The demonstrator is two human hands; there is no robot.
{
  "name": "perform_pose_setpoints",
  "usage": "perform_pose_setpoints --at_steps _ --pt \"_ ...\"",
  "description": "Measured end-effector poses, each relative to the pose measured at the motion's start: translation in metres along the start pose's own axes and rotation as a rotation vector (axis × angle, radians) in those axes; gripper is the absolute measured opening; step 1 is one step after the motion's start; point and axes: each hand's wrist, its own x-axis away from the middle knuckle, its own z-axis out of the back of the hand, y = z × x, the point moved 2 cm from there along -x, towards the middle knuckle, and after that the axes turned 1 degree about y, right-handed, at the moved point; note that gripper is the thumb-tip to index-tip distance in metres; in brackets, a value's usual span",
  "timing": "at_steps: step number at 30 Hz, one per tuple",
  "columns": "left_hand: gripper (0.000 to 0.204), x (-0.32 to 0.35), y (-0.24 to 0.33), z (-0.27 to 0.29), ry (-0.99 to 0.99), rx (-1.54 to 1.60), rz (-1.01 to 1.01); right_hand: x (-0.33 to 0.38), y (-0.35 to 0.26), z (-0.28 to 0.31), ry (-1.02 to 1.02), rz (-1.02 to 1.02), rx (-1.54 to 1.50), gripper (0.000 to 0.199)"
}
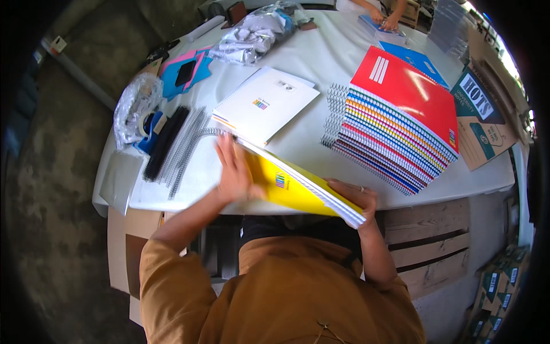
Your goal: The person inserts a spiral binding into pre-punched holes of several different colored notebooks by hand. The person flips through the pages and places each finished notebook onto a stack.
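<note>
I'm pressing my left hand (234,172), flat and open, on the yellow notebook (298,186) at the tabletop (321,57) edge, while my right hand (356,198) is gripping its near corner. I'd judge it best keeping pages squared, wire spiral (209,133) just beyond my left fingertips lined up.

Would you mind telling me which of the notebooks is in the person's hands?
The yellow-covered spiral notebook at the table's near edge, between left hand and right hand; the others lie flat or stacked, untouched.
</note>
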Motion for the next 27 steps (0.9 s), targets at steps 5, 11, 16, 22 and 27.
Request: perform_pose_setpoints --at_steps 5,11,16,22,27 --pt "0.114 -0.058 -0.046 0.064 0.524 -0.500 -0.002 0.010 -0.003 0.002 -0.040 -0.009 -0.052 0.028" --pt "0.111 -0.040 0.014 0.047 0.189 -0.289 -0.113 -0.003 0.000 0.002 0.000 0.127 0.006 0.031" --pt "0.108 -0.023 0.007 0.028 0.197 -0.067 0.038 -0.007 -0.014 -0.007 -0.127 0.121 0.085 0.031" --pt "0.115 -0.020 0.000 0.021 0.266 0.084 -0.004 -0.002 -0.005 -0.006 -0.108 0.052 -0.041 0.032" --pt "0.117 -0.006 0.037 0.023 0.012 0.111 -0.172 -0.002 0.003 -0.001 -0.042 0.097 0.059 0.032"
